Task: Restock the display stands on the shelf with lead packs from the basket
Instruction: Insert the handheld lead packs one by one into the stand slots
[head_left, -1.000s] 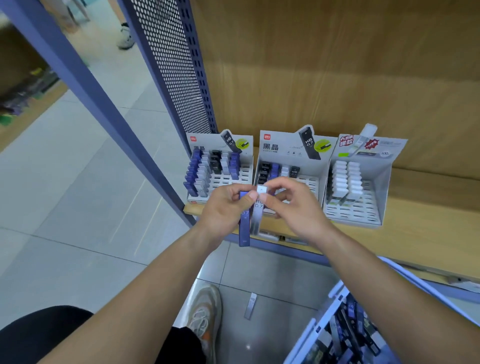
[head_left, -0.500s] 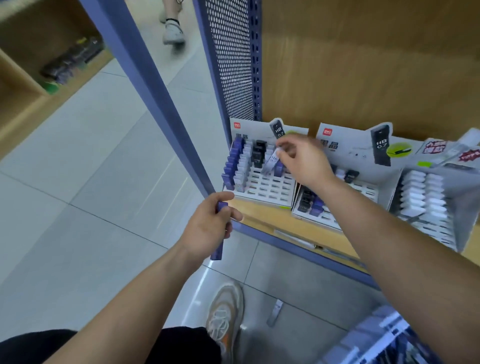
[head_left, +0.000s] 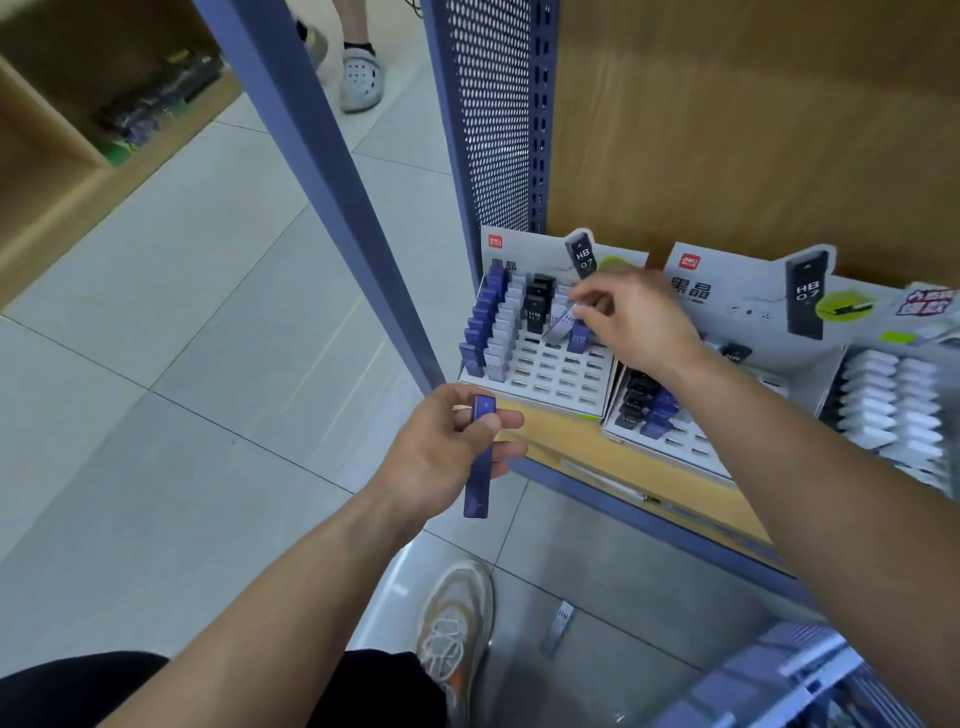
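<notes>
Three display stands sit on the wooden shelf (head_left: 623, 467). The left stand (head_left: 550, 374) holds rows of blue, grey and black lead packs at its back and left side. My right hand (head_left: 634, 322) pinches a grey lead pack (head_left: 563, 322), tilted, over a slot near the back of this stand. My left hand (head_left: 447, 452) grips a blue lead pack (head_left: 478, 462) upright in front of the shelf edge. The middle stand (head_left: 691, 441) has black and blue packs; the right stand (head_left: 893, 405) has white ones. The basket (head_left: 789, 680) is blurred at the bottom right.
A blue shelf post (head_left: 332, 176) slants across the left of the stands, and a perforated blue panel (head_left: 498, 114) rises behind them. One lead pack (head_left: 557, 626) lies on the tiled floor beside my shoe (head_left: 457, 634). Another person's feet (head_left: 361, 75) stand at the top.
My hands have parted. The right hand carried the grey pack from in front of the shelf up to the left stand. The left hand dropped lower, keeping the blue pack.
</notes>
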